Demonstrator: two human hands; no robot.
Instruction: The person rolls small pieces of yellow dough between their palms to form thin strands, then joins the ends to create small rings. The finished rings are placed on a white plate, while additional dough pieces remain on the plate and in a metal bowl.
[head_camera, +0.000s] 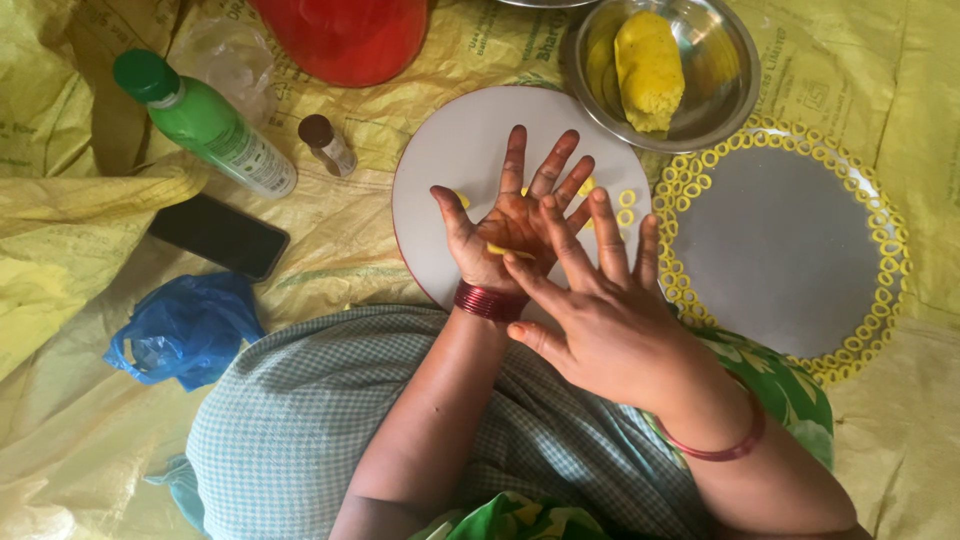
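Dough piece: a small strip of yellow dough (508, 250) lies on the palm of the left hand (505, 228), above the white round plate (450, 150).
Long axis: the strip runs roughly across the palm, side to side in the head view, crosswise to the fingers of both hands.
Left grip: palm up, fingers spread wide apart and flat; it carries the strip without closing on it.
Right grip: the right hand (600, 320) lies palm down, fingers straight and apart, its fingertips laid over the left palm and touching the strip; nothing is clamped.
Which way from the grip: the strip sits under the right fingertips, toward the heel of the left palm, near the red bangles (487, 301).
Nearer hand: both touch it, left beneath, right on top.
On the plate: a few small yellow rings (627, 198) lie just beside the left fingers.
Further out: a steel bowl (735, 60) holds a lump of yellow dough (648, 68); a round tray (780, 250) to the right is rimmed with many rings.
Around: a green bottle (205, 122), a small vial (327, 144), a black phone (218, 236) and a blue plastic bag (185, 328) lie on the yellow sheet (920, 100).
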